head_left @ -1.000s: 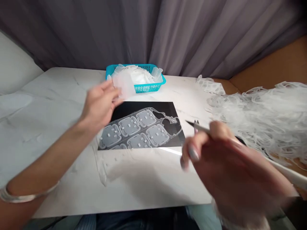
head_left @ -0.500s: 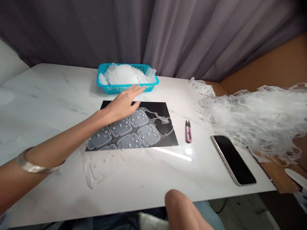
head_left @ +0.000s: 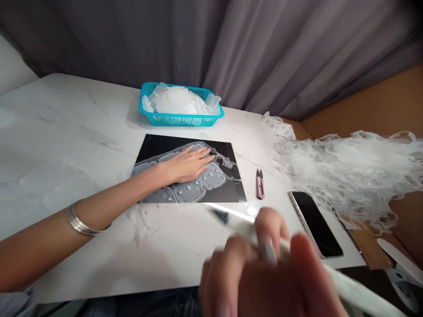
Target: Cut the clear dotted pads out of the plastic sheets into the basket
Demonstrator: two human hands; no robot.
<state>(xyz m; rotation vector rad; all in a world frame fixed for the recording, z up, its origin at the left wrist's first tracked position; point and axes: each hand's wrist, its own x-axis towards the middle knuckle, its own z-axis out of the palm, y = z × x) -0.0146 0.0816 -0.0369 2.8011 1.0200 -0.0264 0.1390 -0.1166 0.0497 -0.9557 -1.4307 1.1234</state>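
My left hand point(head_left: 188, 164) lies flat, fingers stretched out, on a translucent sheet of moulded pads point(head_left: 211, 177) that rests on a black mat point(head_left: 155, 146). My right hand point(head_left: 267, 273) is close to the camera at the bottom, blurred, with its fingers wrapped round a white pen-like tool point(head_left: 238, 225) whose dark tip points left toward the mat's near edge. A silver bangle sits on my left wrist.
A blue basket point(head_left: 181, 119) heaped with translucent pieces stands behind the mat. Pink thread snips point(head_left: 260, 183) and a dark phone point(head_left: 315, 223) lie right of the mat. A large tangle of white trimmings point(head_left: 350, 171) fills a cardboard box at the right.
My left hand dropped a translucent piece at the basket, then came down flat on the sheet. My right hand left the view and has returned with the white tool; the snips now lie on the table.
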